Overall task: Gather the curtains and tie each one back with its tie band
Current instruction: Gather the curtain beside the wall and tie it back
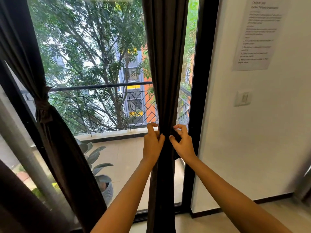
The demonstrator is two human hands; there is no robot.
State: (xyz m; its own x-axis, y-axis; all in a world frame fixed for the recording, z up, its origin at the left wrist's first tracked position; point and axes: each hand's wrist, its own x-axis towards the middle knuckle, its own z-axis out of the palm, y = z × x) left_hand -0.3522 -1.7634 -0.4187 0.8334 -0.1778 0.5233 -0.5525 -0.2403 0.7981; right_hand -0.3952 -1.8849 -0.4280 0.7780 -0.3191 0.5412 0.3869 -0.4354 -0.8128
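A dark brown curtain (165, 68) hangs gathered into a narrow column in front of the glass door, right of centre. My left hand (152, 142) pinches its left side at waist height. My right hand (182, 142) grips dark fabric on its right side, a fold or band end pinched between thumb and fingers; which one I cannot tell. Both hands touch the bundle at the same level. At the left a second dark curtain (55, 148) hangs gathered, cinched by a knotted tie band (42, 105).
A black door frame (202, 81) stands just right of the curtain. The white wall (252, 132) carries a printed sheet (259, 32) and a light switch (243, 98). Outside, a balcony railing (101, 86) and a potted plant (104, 184).
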